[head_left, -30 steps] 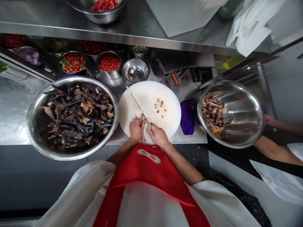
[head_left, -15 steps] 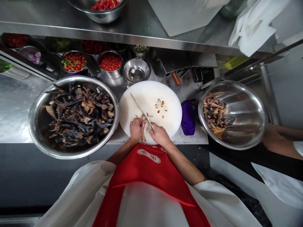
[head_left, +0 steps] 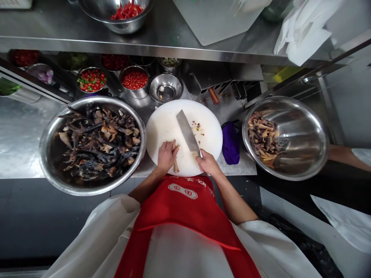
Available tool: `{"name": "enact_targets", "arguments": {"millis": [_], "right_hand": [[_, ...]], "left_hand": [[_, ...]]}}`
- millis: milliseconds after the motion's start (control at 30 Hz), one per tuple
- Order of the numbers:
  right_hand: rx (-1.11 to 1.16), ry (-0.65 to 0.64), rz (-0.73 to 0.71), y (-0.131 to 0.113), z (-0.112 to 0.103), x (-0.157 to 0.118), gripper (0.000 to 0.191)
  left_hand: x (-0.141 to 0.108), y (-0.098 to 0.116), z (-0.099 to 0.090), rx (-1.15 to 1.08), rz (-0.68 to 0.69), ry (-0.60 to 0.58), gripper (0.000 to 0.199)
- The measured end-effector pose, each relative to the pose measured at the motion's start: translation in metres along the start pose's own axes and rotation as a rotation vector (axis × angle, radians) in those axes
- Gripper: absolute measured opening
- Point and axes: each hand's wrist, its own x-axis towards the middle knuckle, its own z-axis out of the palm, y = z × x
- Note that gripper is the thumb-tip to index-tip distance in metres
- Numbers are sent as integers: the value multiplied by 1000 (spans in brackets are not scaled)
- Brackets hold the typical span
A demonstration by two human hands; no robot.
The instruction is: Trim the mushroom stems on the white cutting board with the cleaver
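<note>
Over board (head_left: 160, 121), cleaver (head_left: 188, 130) moved rightward.

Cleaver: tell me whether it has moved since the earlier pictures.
Yes: against the white cutting board, the cleaver has moved right, and its broad face now shows.

I am facing: one steel shelf (head_left: 52, 23), spanning the frame's top; one steel counter (head_left: 17, 131), reflecting white light at far left; dark grey floor (head_left: 26, 216), showing at lower left; pale grey wall (head_left: 355, 90), rising at upper right.
</note>
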Motion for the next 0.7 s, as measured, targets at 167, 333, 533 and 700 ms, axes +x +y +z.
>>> {"name": "enact_targets", "arguments": {"millis": [167,333,533,700], "right_hand": [[113,69,-11,5,-7,-3,19],[28,136,-130,-1,-5,-11,26],[-154,232,-248,-18,-2,-20,36],[-364,118,-212,-22,6,-8,35]], "left_hand": [[-1,-1,-11,-13,160,-174,44],[10,-8,-20,19,505,-359,46],[8,-22,-11,24,520,-227,36],[6,-23,-10,12,486,-252,36]]}}
